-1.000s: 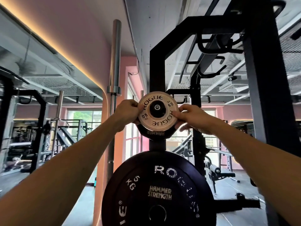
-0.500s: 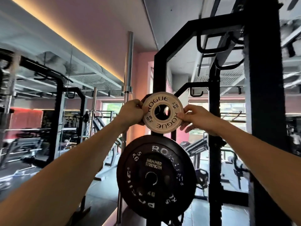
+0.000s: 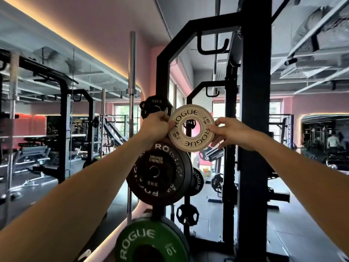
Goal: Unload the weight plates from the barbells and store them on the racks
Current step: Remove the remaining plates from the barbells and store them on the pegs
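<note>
Pulled the white plate point(image 3: 191, 128) off its peg, hole's clear now. Left hand point(image 3: 155, 127) and right hand point(image 3: 229, 133) both pinch its edges.

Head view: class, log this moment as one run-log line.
left hand grips small white plate | right hand pinches its other edge | plate off peg, beside black plate | rack upright right
</note>
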A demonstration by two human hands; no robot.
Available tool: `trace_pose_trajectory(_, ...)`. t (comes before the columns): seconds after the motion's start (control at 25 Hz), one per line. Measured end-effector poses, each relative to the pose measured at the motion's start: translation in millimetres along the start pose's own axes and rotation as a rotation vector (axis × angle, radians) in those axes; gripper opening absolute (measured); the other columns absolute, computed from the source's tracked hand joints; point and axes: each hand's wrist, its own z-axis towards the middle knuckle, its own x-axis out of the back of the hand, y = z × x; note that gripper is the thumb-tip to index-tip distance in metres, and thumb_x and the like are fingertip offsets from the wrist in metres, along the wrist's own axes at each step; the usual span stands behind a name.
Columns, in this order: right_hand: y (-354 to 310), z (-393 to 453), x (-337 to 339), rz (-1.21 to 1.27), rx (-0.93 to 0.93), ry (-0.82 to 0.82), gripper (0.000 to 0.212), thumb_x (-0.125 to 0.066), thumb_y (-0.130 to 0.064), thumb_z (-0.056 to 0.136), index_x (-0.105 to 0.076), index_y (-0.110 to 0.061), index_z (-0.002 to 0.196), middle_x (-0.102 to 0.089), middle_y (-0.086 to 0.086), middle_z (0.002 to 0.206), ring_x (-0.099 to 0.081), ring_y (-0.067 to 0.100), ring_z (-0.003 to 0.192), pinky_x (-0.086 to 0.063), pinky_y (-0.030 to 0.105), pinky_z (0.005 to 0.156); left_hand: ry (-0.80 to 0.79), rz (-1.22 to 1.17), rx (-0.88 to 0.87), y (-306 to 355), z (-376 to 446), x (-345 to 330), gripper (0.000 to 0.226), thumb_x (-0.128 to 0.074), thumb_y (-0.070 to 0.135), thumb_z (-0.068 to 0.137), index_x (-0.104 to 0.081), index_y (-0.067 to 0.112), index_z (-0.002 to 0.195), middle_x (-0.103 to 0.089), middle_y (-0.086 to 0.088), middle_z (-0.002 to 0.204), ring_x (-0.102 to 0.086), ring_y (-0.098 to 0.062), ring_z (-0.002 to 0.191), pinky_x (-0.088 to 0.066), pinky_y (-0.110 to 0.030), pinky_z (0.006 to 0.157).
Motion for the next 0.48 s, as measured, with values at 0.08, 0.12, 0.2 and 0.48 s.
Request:
trace_pose_trajectory(0.08,-1,-40,13,0.003,-0.016,-0.012,0.028,-0.062,-0.031,0.092,-0.055,-0.006,0.102,-0.071,0.024,0.097,-0.071,0.035,0.083,-0.057,0.041,0.069,-0.004,-0.025,0.008,17,-36,-12,0.008,-0.066,0.019,0.090,-0.061,0.013,0.088,-0.071,-0.012,0.093,-0.072,-0.027,0.078,-0.061,-0.045,0.069)
trace_pose_trajectory(0.12,-2,-58,19,0.012,-0.030,-0.020,0.029,-0.062,-0.032,0.092,-0.055,-0.006,0.103,-0.072,0.024,0.097,-0.071,0.034,0.083,-0.057,0.041,0.069,-0.015,-0.020,0.015,26,-51,-17,0.009,-0.066,0.019,0.090,-0.062,0.011,0.090,-0.071,-0.013,0.094,-0.072,-0.028,0.078,-0.061,-0.045,0.069)
trace_pose_trajectory(0.2,-3,-97,35,0.018,-0.065,-0.031,0.029,-0.062,-0.033,0.092,-0.054,-0.006,0.103,-0.072,0.024,0.098,-0.071,0.035,0.083,-0.056,0.040,0.067,-0.047,0.001,0.038,50,-79,-28,0.011,-0.066,0.020,0.089,-0.062,0.009,0.091,-0.071,-0.015,0.095,-0.072,-0.030,0.080,-0.060,-0.046,0.070)
trace_pose_trajectory(0.48,-1,-192,114,0.031,-0.113,0.058,0.021,-0.061,-0.029,0.093,-0.053,-0.009,0.096,-0.072,0.021,0.095,-0.071,0.031,0.077,-0.055,0.040,0.066,-0.183,-0.011,0.039,131,-138,-96,0.011,-0.065,0.014,0.090,-0.060,0.006,0.096,-0.072,-0.019,0.088,-0.072,-0.029,0.070,-0.061,-0.037,0.058)
